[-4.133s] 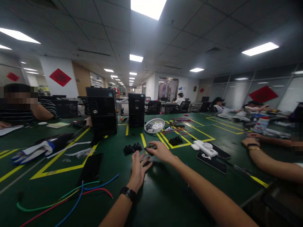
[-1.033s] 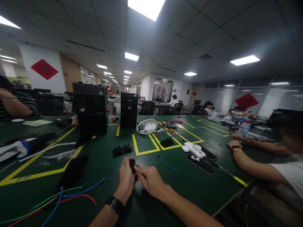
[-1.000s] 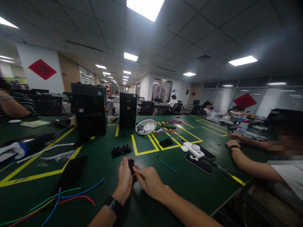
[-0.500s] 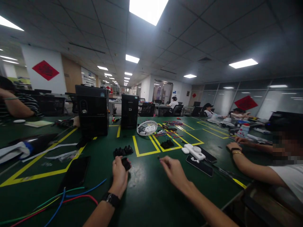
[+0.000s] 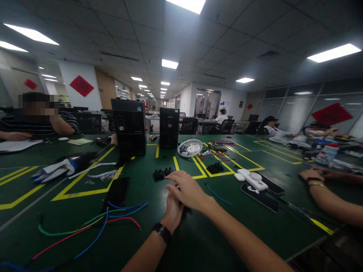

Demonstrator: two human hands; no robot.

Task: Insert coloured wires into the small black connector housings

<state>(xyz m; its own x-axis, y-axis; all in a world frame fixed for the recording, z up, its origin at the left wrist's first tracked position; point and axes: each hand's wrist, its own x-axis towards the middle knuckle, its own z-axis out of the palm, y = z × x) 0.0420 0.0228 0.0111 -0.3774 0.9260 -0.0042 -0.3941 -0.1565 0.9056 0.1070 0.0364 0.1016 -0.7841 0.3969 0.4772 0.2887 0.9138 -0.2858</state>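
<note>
My right hand (image 5: 188, 190) lies across my left hand (image 5: 172, 212) near the middle of the green table (image 5: 198, 234). Its fingers stretch out to the left with nothing visible in them. My left hand, with a black watch (image 5: 162, 231) on the wrist, is mostly covered, so its fingers and anything in them are hidden. A cluster of small black connectors (image 5: 162, 173) sits just beyond my hands. A short blue wire (image 5: 217, 194) lies to the right of them.
Red, green and blue wires (image 5: 96, 223) trail at the left, by a black phone (image 5: 117, 191). Two black computer towers (image 5: 129, 126), a white basket (image 5: 190, 147), a white power strip (image 5: 252, 179) and gloves (image 5: 53, 172) lie further off. A co-worker's forearm (image 5: 326, 196) rests at the right.
My right hand has come back from the right and now covers my left hand, which held a black connector half a second ago. The camera has swung a little to the left.
</note>
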